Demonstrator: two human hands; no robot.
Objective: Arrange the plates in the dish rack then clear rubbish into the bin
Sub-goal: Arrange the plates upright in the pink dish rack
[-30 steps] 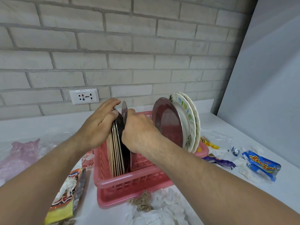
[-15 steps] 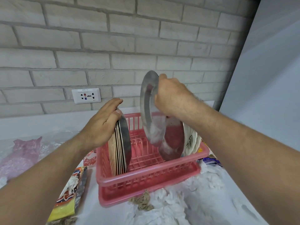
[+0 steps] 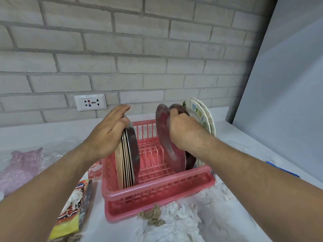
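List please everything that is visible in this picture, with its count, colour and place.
dish rack: one, pink, middle of the counter
stacked plates: several, beige with one steel, upright at rack's left end
steel plate: one, silver, upright right of centre
second steel plate: one, dark reflection, directly behind it
patterned plates: two, white with green marks, rack's right end
snack wrapper: one, yellow and orange, left of rack
plastic bag: one, pink, far left
tissues: heap, white, before the rack
crumpled paper: one, brown, at rack's front
wall socket: one, white, brick wall
left hand: one, rests on the stacked plates
right hand: one, grips the steel plate's rim
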